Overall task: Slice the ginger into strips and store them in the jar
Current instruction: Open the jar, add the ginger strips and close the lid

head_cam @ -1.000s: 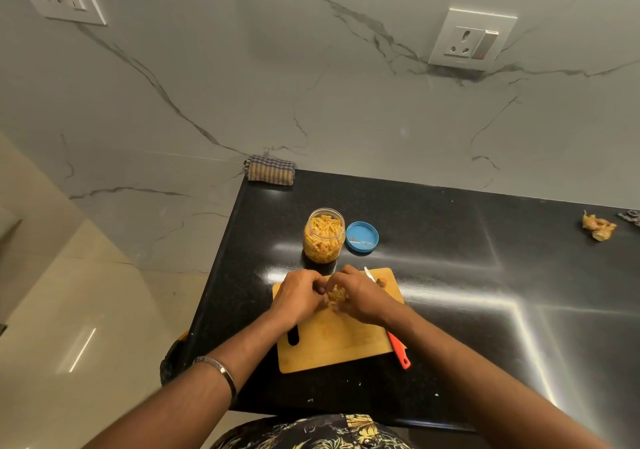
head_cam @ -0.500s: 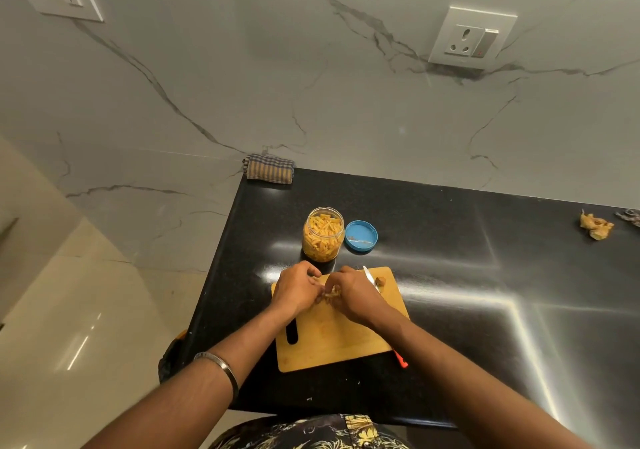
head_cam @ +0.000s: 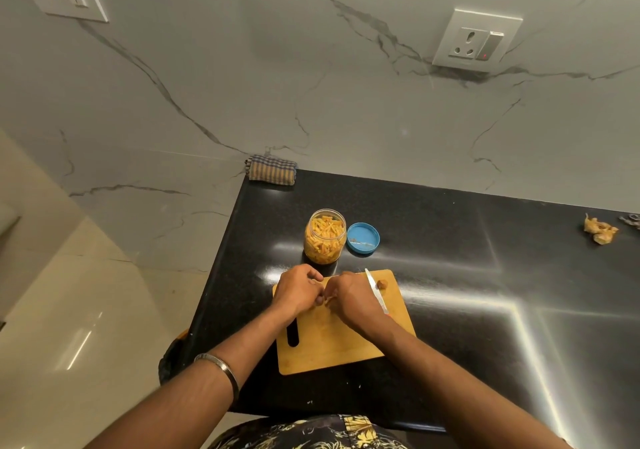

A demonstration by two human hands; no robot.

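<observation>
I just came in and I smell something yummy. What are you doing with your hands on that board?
A person is gathering cut ginger strips between the left hand and right hand on the wooden cutting board. The knife lies on the board beside the right hand. Just behind the board stands an open jar, already nearly full of ginger strips, with its blue lid lying next to it on the black counter. One small ginger piece sits alone near the board's far corner.

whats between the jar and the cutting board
Only bare black countertop separates the jar from the cutting board, per the head view.
</observation>
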